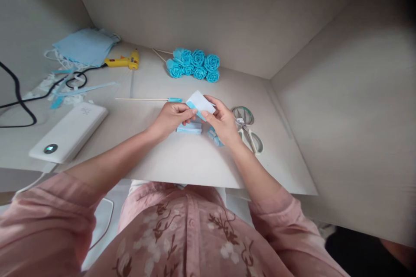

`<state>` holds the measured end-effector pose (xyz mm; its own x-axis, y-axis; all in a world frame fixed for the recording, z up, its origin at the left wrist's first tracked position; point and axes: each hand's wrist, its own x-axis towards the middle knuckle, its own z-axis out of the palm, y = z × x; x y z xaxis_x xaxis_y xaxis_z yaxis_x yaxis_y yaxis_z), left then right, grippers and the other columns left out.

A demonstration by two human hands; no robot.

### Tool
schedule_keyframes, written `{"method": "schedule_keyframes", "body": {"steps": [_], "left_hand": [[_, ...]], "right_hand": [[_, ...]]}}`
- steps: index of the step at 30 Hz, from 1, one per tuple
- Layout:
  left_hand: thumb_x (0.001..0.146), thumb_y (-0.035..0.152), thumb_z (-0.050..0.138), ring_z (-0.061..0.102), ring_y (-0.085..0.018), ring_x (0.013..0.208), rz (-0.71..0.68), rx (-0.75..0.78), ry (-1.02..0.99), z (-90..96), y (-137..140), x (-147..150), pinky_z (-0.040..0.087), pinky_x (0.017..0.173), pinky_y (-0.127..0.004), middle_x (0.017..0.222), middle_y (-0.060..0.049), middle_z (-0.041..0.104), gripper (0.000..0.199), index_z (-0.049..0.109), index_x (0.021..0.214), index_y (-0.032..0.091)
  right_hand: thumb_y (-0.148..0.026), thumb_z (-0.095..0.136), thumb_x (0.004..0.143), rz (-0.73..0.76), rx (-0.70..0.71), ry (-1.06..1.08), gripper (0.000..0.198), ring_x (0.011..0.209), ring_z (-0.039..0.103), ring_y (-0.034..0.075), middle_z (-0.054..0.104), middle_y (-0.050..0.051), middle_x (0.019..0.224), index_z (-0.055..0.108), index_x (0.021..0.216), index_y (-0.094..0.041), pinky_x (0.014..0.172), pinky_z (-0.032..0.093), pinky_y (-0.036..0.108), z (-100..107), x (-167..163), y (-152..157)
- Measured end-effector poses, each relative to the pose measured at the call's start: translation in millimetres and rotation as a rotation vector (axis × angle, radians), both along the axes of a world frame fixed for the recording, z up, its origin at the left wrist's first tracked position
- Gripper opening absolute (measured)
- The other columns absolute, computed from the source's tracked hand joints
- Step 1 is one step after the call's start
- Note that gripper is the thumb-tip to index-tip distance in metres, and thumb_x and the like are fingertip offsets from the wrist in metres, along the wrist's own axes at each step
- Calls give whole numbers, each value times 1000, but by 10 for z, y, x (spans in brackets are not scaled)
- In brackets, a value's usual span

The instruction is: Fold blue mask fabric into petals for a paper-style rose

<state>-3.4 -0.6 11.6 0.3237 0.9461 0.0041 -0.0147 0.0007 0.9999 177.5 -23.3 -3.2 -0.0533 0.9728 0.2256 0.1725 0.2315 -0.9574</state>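
Between my two hands is a small piece of white and light-blue face-mask fabric (199, 101), with a blue strip folded along its lower edge. My left hand (172, 117) pinches the left side of that edge. On the right side, my right hand (222, 119) grips it with the thumb in front and the fingers behind. Below the hands lie a stack of folded blue fabric pieces (189, 128) and some small blue pieces (215, 136), partly hidden by my right hand. Just left of the fabric, a thin wooden stick (143, 99) has a blue wrapped tip (174, 100).
Blue fabric roses (198, 65) on sticks lie at the back. A yellow glue gun (123, 61), a pile of face masks (84, 46) and fabric scraps (71, 91) are at the left, with a white power bank (69, 132). Scissors (248, 132) and a wire coil (243, 114) lie right.
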Motion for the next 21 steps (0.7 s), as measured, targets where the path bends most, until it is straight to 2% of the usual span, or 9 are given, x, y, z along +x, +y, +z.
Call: {"method": "schedule_keyframes", "body": {"steps": [5,10,15,19,21], "left_hand": [[70,43,74,50,-9,54,1,5,12,-1,0,-4,40,53,-23,61,-2,64,31,67,61,14],[72,44,73,51,-10,55,-29,-3,-31,5,-4,-8,41,55,-24,59,-1,61,32,67,63,14],[72,50,75,53,-10,56,-83,-75,-79,-17,-1,-1,41,57,-25,62,-2,62,37,67,66,14],[69,47,79,53,-9,55,-62,-136,-140,-42,34,-5,40,57,-25,61,-2,62,36,68,66,12],[67,44,80,53,-9,55,-65,-184,-213,-40,52,-7,40,57,-25,64,-3,64,34,68,67,12]], "right_hand": [[-54,73,76,11,-19,-33,57,74,61,15,71,3,95,63,123,-23,68,56,30,3,3,9],[-50,75,75,3,-9,-39,57,81,64,16,72,4,104,63,124,-23,70,56,29,26,-5,-3],[-50,77,73,-1,17,-24,59,92,66,19,71,5,111,63,124,-22,80,56,32,4,-22,-4],[-50,68,83,-22,80,-105,57,87,66,18,72,6,103,58,131,-22,79,56,33,55,44,-30],[-46,59,91,-64,194,-203,50,96,66,20,70,7,111,55,135,-25,84,56,36,120,113,-46]]}}
